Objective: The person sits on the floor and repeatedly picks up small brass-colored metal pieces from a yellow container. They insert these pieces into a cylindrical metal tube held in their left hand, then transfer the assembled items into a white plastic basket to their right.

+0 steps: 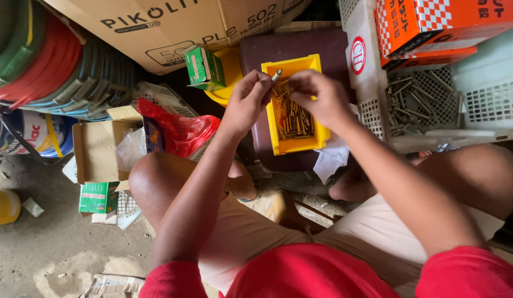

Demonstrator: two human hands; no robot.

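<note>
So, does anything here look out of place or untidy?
Mostly the floor on the left: an opened brown carton lies with flaps spread, and a green box rests among paper scraps. The yellow bin of bolts sits upright under both hands.

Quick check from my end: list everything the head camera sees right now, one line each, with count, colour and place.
bolt: one, silvery, pinched between both hands above the bin
yellow bin: one, yellow, centre, holding many brass-coloured bolts
white baskets: two or more, white, right; one holds grey bolts
orange boxes: stacked, orange and white, top right
large carton: one, brown, top
green boxes: two, green; one by the carton, one lower left on the floor
red bag: one, red, left of centre
open carton: one, brown, left
stacked tubs: several, red, green, blue, top left
left hand: fingers on the bolt
right hand: fingers on the bolt
</note>
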